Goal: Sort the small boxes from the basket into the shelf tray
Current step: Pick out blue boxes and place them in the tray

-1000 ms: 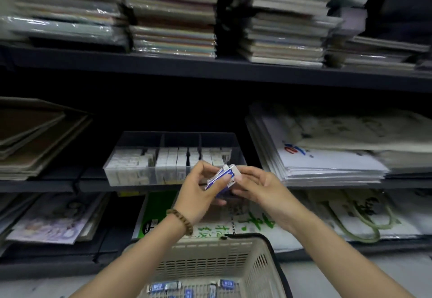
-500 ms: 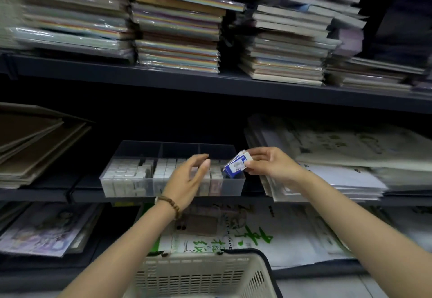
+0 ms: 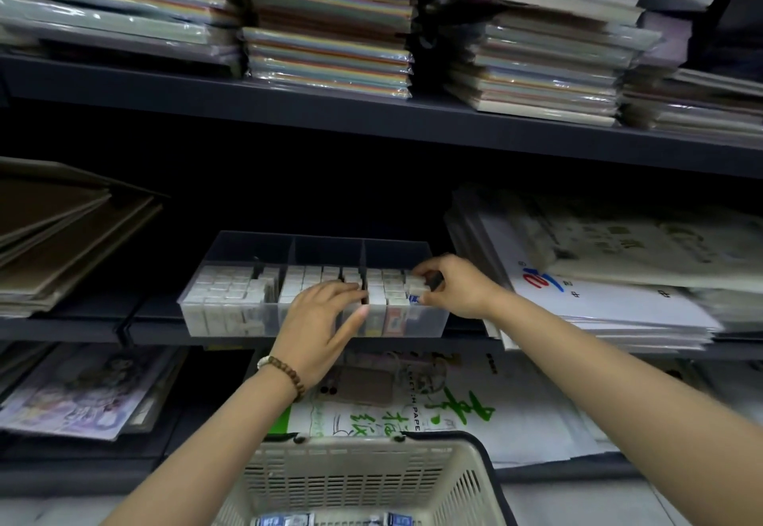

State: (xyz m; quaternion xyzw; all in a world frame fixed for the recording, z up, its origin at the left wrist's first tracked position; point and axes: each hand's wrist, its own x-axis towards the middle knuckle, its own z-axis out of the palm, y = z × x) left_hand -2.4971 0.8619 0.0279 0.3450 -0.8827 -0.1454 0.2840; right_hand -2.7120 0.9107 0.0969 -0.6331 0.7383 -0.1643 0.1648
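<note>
The small box (image 3: 414,298) sits in the clear tray's (image 3: 231,321) right compartment, pinched by the right hand (image 3: 458,290). The left hand (image 3: 318,327) rests straight-fingered on packed rows. The tray sits on a dark shelf (image 3: 82,329), with paper stacks (image 3: 330,29) above and the basket (image 3: 359,480) below.

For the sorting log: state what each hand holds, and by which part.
Right hand pinches a small box, thumb against fingers, in the tray's right compartment; the grip spot is hidden. Left hand holds nothing, fingers resting on stored boxes.
</note>
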